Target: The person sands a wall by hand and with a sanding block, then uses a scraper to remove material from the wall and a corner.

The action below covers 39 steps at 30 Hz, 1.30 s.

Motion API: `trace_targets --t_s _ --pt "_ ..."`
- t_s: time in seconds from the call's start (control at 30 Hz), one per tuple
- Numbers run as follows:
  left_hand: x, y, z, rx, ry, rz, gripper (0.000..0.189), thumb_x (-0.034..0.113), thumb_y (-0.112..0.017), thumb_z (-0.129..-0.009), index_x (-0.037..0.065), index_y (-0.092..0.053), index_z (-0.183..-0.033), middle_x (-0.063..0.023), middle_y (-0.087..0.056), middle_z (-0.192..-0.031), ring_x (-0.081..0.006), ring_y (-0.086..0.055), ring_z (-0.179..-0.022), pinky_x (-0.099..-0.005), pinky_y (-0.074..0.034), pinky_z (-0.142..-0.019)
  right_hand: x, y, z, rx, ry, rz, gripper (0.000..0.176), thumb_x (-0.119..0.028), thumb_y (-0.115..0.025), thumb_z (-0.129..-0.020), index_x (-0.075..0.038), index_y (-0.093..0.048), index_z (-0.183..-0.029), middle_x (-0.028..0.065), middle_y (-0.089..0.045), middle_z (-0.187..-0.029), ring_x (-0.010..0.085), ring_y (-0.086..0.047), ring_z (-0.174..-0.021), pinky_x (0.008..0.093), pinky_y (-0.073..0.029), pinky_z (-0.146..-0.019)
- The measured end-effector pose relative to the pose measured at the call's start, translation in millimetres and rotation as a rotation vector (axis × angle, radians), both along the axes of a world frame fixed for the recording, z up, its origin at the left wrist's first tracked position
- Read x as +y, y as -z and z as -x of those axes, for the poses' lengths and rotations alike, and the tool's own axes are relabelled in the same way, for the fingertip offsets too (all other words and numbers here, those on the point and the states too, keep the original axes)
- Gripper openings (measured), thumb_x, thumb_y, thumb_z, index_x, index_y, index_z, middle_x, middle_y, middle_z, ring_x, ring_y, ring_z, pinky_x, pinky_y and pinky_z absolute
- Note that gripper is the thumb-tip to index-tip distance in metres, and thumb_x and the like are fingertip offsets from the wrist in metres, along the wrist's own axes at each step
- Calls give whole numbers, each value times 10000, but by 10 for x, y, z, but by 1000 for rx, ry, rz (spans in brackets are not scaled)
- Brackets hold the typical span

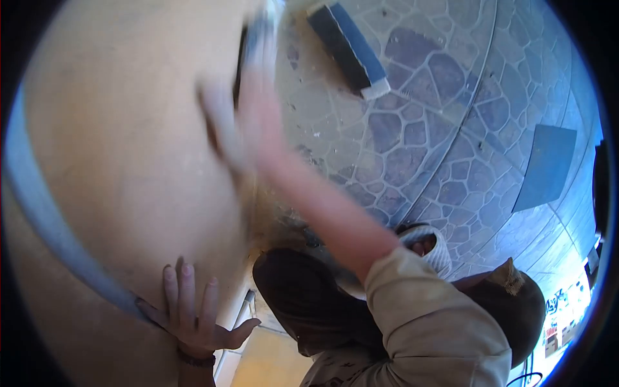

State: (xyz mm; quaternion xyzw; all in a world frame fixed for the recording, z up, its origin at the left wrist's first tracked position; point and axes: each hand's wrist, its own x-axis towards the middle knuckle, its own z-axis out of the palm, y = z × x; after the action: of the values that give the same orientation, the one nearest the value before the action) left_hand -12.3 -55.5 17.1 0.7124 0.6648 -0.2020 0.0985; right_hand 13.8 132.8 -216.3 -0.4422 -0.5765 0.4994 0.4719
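A broad, smooth beige surface [129,129] fills the left side of the head view. My left hand [193,316], with a band at its wrist, rests on its lower part with the fingers spread. Higher up, my right hand [255,126] reaches to the surface's right edge and is smeared by motion. Its thumb points toward the beige surface. A blurred grey-blue shape [261,39] shows at the far end of the right hand; whether it is held cannot be made out. Along the left of the beige surface curves a pale bluish band [51,213], ending near my left fingers.
On the stone-patterned floor [412,129] lies a long dark box-like piece [348,48]. Farther right is a flat grey sheet [548,168]. My bent dark-clothed leg [309,297] and a foot in striped footwear [432,248] are close below my right arm.
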Motion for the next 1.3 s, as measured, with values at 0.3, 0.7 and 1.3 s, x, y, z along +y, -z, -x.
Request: trace_targets --t_s 0.3,0.7,1.3 --pt "24 -62 -1 19 10 60 772 682 -459 -869 3 -519 -1233 -298 -516 -1280 -550 -479 -1184 -635 -439 -954 -225 45 -69 91 -63 3 826 -356 -537 -918 159 -146 -1431 375 -109 -1506 519 -91 -1410 517 -100 -1160" --pt "-14 44 42 -26 18 -7 785 691 -452 -866 -11 -537 -1207 -293 -536 -1254 -515 -490 -1195 -642 -433 -954 92 205 105 138 170 -64 645 -259 -467 -937 101 -256 -1428 289 -330 -1462 399 -378 -1334 404 -323 -1077" --pt "48 -9 25 52 37 -12 778 699 -429 -871 15 -531 -1228 -289 -536 -1267 -507 -512 -1178 -679 -343 -1007 -419 326 -79 226 -131 67 934 -378 -606 -846 151 -119 -1441 330 -86 -1536 475 -42 -1437 501 -68 -1168"
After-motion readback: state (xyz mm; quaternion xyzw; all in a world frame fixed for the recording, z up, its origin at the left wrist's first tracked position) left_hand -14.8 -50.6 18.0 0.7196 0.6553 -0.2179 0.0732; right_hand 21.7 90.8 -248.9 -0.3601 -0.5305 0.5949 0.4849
